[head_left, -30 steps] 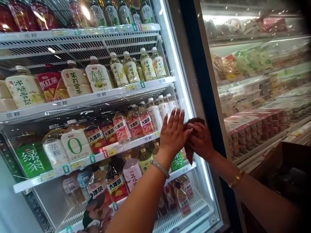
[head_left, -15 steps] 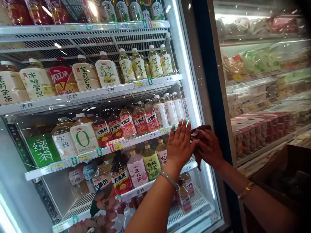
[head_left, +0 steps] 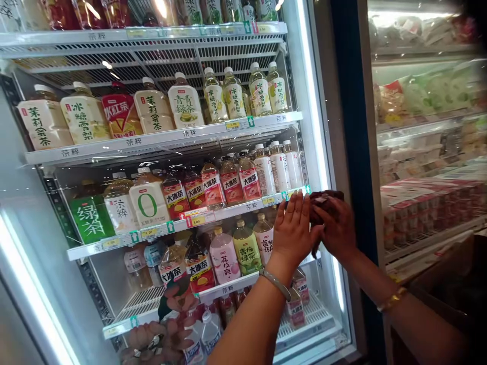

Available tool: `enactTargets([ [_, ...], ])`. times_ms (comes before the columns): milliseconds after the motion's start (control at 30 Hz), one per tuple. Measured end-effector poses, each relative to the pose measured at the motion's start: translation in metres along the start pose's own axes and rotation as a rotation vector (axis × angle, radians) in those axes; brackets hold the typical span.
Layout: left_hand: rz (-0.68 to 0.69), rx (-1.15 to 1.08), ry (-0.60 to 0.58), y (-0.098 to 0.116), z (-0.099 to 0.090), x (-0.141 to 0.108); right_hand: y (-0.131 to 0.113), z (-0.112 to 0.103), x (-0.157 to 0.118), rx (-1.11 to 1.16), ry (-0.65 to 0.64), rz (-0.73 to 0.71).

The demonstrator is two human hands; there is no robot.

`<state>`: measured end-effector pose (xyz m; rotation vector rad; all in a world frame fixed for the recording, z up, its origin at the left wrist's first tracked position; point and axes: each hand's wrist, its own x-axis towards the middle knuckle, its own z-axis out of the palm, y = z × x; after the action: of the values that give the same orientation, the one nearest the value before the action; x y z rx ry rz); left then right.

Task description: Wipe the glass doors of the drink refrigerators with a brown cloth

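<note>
My left hand (head_left: 294,228), with a pale bangle on its wrist, lies flat with fingers stretched on the glass door (head_left: 323,284) of a lit drinks fridge. Beside it, my right hand (head_left: 337,228) is wrapped round a dark red-brown cloth (head_left: 327,198), which is pressed on the glass near the door's right edge. Part of the cloth hangs below the fingers. The left thumb comes close to the right hand; whether they touch is unclear.
Behind the glass, shelves (head_left: 152,137) hold several rows of bottled drinks. On the right, past a dark upright post (head_left: 352,126), stands an open chilled display (head_left: 426,121) with packaged goods. A dark box (head_left: 429,279) sits at the lower right.
The view has shifted, so the fridge and bottles appear further right. Both hands stay on the glass close together, and the cloth is now more bunched under my right hand.
</note>
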<state>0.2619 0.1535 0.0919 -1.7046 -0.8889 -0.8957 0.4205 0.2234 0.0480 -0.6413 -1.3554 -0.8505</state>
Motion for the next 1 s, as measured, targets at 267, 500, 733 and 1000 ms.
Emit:
enactTargets([
  [267,-0.152,0.012,-0.022,0.005,-0.006,-0.015,-0.045,0.032,0.064,-0.049,0.117,0.247],
  [500,-0.172,0.063,-0.091,-0.014,-0.033,-0.032,-0.026,0.002,0.008,-0.029,-0.002,-0.044],
  [733,-0.26,0.134,-0.025,-0.047,-0.051,-0.028,-0.083,0.038,0.074,-0.084,0.232,0.189],
  [1000,-0.244,0.092,-0.044,-0.05,-0.064,-0.058,-0.075,0.003,0.009,0.104,-0.036,-0.067],
])
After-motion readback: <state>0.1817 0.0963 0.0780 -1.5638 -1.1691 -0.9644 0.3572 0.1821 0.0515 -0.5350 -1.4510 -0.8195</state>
